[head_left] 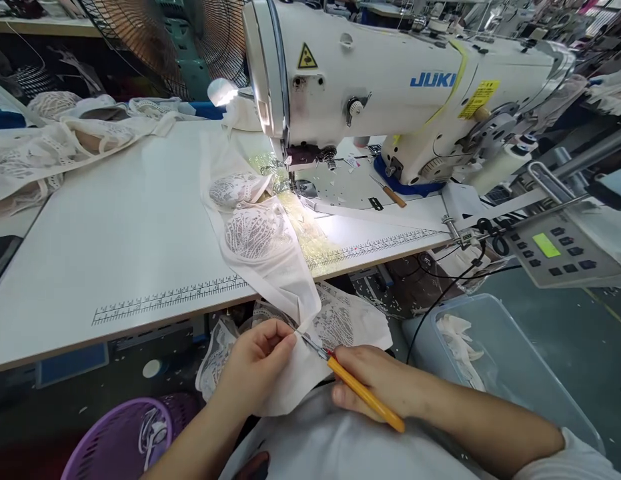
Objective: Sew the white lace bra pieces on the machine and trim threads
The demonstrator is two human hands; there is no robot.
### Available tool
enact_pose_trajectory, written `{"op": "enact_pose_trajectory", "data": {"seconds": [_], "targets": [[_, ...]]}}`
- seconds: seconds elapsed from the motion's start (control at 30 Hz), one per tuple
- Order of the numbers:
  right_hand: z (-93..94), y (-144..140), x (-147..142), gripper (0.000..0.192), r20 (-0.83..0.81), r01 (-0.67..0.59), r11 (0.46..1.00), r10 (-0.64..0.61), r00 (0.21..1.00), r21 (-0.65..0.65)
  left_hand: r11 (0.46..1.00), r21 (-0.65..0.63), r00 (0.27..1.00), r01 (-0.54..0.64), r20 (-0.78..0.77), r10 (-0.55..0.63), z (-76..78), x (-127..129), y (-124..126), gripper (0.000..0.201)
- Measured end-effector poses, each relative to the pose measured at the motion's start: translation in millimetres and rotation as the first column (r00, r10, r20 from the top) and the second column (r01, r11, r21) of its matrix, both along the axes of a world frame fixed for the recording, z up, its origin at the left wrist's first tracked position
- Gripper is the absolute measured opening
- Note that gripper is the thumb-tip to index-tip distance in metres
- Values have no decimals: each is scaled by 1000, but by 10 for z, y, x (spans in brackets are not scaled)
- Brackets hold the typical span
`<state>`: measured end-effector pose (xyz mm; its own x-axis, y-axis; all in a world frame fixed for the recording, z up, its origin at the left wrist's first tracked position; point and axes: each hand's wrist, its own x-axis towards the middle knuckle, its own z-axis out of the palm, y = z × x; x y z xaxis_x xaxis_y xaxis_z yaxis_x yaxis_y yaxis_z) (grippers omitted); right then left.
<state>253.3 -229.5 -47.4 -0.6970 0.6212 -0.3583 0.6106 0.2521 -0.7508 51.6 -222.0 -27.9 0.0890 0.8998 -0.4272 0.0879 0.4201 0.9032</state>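
My left hand is closed in a pinch on the lower end of a white lace bra. Up on the sewing table lie the bra's lace cups, its strip hanging over the front edge toward my fingers. My right hand is wrapped round a tool with an orange handle and a thin metal blade. The blade's tip meets the fabric beside my left fingertips; whether it cuts cannot be seen. More white lace pieces hang below the table edge, partly behind my hands.
A white JUKI sewing machine stands over the table, its needle area lit. Lace bras lie at the left, near a fan. A control panel and clear bin are right; a purple basket is lower left.
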Motion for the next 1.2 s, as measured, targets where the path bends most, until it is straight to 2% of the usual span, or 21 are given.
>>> {"op": "enact_pose_trajectory", "data": {"seconds": [0.2,0.43,0.53,0.6,0.7,0.9,0.97,1.07,1.13,1.2], "targets": [[-4,24,-104,37,7,47,999,-47,999,-8,1000,-2,1000,-10,-6,10,-5,34,4,18],[-63,55,-123,39,61,179,975,-172,983,-132,999,-16,999,-46,-13,45,0,12,15,17],[-59,81,-97,38,-19,287,949,-292,956,-126,998,18,996,-68,-58,69,17,32,-3,15],[-24,106,-101,38,-133,407,907,-418,898,-106,996,62,995,-67,-76,72,24,55,-29,13],[42,154,-163,33,-321,501,858,-509,799,-112,988,154,988,27,-153,-3,8,93,-79,12],[84,233,-322,23,-395,417,847,-525,754,-331,908,363,940,210,-331,-85,-80,136,-135,9],[108,251,-283,21,-380,412,861,-503,776,-299,859,373,884,351,-433,-173,-82,87,-107,8],[156,293,-96,16,-364,424,899,-434,824,-111,731,333,712,596,-640,-288,-76,-91,-20,14],[164,329,75,13,-354,456,889,-416,838,35,666,278,590,693,-750,-300,-92,-244,44,19],[142,365,233,12,-332,502,856,-441,834,126,649,214,501,730,-814,-294,-122,-370,92,22]]}}
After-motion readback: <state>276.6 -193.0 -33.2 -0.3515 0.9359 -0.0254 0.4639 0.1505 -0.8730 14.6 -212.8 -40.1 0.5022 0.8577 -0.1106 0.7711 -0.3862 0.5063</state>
